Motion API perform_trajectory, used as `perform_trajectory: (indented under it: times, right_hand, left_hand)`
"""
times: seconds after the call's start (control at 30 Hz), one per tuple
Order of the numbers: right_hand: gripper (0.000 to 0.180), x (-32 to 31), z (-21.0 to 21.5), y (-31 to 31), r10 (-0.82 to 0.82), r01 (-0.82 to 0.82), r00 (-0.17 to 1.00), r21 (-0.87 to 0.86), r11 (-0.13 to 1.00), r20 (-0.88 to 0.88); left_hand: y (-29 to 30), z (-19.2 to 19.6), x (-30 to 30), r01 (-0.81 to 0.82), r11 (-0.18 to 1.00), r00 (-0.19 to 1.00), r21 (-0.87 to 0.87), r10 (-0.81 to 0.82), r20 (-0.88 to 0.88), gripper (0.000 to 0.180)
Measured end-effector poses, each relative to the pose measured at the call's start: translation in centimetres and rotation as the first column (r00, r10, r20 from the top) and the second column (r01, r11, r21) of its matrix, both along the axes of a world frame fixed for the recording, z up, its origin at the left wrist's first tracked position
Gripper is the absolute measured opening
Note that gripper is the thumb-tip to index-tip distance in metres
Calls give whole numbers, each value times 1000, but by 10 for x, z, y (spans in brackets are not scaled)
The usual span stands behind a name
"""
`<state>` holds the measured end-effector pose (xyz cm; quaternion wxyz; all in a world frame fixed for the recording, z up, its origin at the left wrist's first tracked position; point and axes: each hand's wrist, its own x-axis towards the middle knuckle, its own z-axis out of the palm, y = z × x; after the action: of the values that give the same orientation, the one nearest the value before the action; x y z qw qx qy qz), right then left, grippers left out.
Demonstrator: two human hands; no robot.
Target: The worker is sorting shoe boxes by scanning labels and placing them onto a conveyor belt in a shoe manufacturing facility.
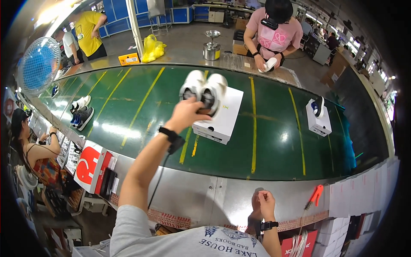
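Head view: a slightly blurred pair of white sneakers (212,89), gripped at the near end by the left hand (187,114), over the left part of a white box (230,112); contact is unclear. Holding both collars firmly should keep them paired. Below: a green belt (276,132). The right hand (266,203), curled, contents unclear, near the metal table (239,192), could steady the box.

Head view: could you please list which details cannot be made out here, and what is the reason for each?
1. White shoes in the left hand, head view: fine details are blurred.
2. White box, head view: the shoes hide part of its top.
3. Right hand, head view: the hand itself hides its palm.
4. Stacked white boxes, head view: cut off by the lower edge.
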<state>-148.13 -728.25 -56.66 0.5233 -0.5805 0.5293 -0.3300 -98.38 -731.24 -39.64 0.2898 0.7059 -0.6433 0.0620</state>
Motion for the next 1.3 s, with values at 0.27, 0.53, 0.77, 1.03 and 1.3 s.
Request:
perform_trajectory:
  times: [0.27, 0.53, 0.77, 1.03, 1.3]
  right_hand:
    - [8, 3, -19, 6, -53, 48, 992, 39, 998, 116]
    - [8, -2, -16, -7, -25, 23, 997, 24, 999, 71]
    - [6, 0, -15, -8, 4, -14, 988, 62, 998, 151]
    - [5, -1, -10, -8, 19, -32, 994, 129, 991, 104]
    - [5, 10, -13, -14, -64, 47, 991, 143, 989, 117]
  left_hand:
    - [-52, -57, -49, 52, 998, 968, 22, -56, 244, 50]
    - [-43, -60, -62, -17, 989, 994, -145, 32, 106, 77]
    - [-15, -131, -24, -134, 990, 926, -49, 107, -363, 130]
    - [-44, -146, -56, -261, 962, 863, 75, 267, -429, 118]
    - [-87, -155, -58, -342, 940, 850, -8, 306, -428, 117]
